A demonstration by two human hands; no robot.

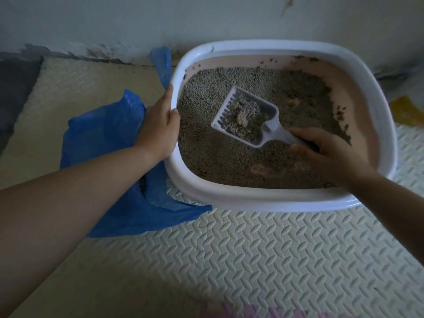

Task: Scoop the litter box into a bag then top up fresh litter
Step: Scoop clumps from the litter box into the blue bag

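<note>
A white-rimmed litter box [247,198] with pink inner walls sits against the wall, filled with grey-brown litter [218,152]. My right hand [325,152] grips the handle of a white slotted scoop [246,115], held over the litter with clumps in its pan. My left hand [160,125] holds the box's left rim, thumb hooked over the inside edge. A blue plastic bag [110,157] lies crumpled on the floor to the left of the box, partly under my left forearm. One bag handle [161,63] sticks up by the far left corner.
Cream textured foam mats [252,260] cover the floor in front. A pale wall [160,19] with a dirty base stands right behind the box. A yellow patch [403,109] shows at the right, a pink mat edge [252,312] at the bottom.
</note>
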